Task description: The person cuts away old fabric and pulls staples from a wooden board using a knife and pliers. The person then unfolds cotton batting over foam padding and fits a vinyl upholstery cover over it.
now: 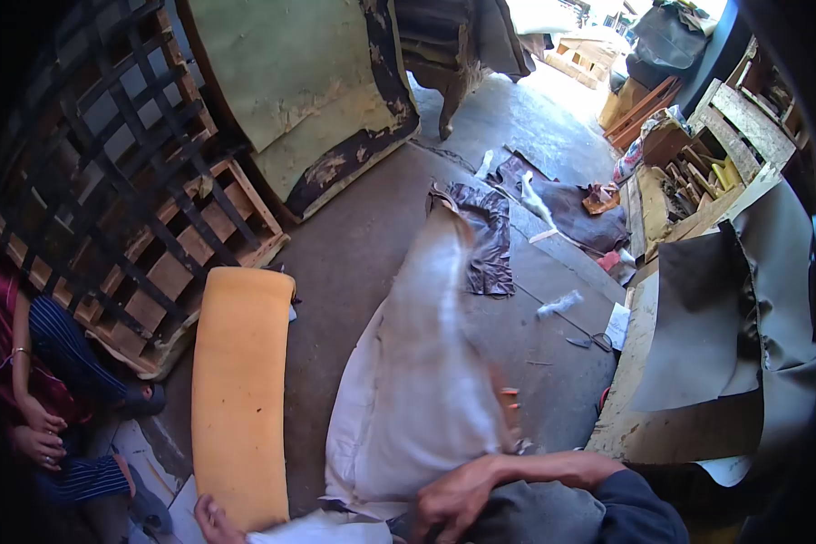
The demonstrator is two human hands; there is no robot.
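Note:
A long pale fabric piece [417, 390], wide at the bottom and narrow at its far end, spreads out in front of me, smeared by motion. My right hand [458, 494] has its fingers bent down at the near edge of this fabric and grips it. At the bottom left, my left hand [216, 521] shows only partly. Its fingers are curled around an edge of white cloth [322, 529], close to the lower end of an orange foam slab [240, 390]. Some of the cloth is cut off by the frame. A small orange-tipped object [510, 399] beside the fabric is too blurred to name.
A wooden seat frame with black webbing [145, 181] leans at the left, near a seated person's hands [41, 435]. Behind stands a worn greenish panel [290, 100]. Dark leather scraps [490, 236] and scissors [594, 341] lie on the floor. Grey-brown sheets [698, 317] drape at the right.

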